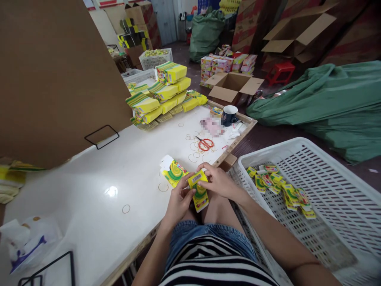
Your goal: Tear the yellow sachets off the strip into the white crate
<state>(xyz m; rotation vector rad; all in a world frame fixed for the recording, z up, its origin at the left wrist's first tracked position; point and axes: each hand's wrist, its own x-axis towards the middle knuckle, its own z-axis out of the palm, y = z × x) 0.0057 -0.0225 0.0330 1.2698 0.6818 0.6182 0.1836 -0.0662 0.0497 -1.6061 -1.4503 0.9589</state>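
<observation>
Between my two hands is a small yellow and green cardboard box [201, 198] with a barcode near its upper end, held over my lap at the table's edge. My left hand [182, 195] grips its left side, thumb in front. At its upper right, my right hand [214, 179] has its fingers closed on the box by the barcode. Just beyond my left hand, a yellow and green carton piece [173, 171] with white flaps lies on the white table [143, 159]. Whether the held box contains anything is hidden.
Red-handled scissors [205, 143] lie among rubber bands, near a dark mug [229, 115]. Stacks of yellow cartons [166, 93] stand at the table's far side. On my right, a white plastic basket [336, 174] holds several small yellow boxes. A large brown board [56, 79] rises at left.
</observation>
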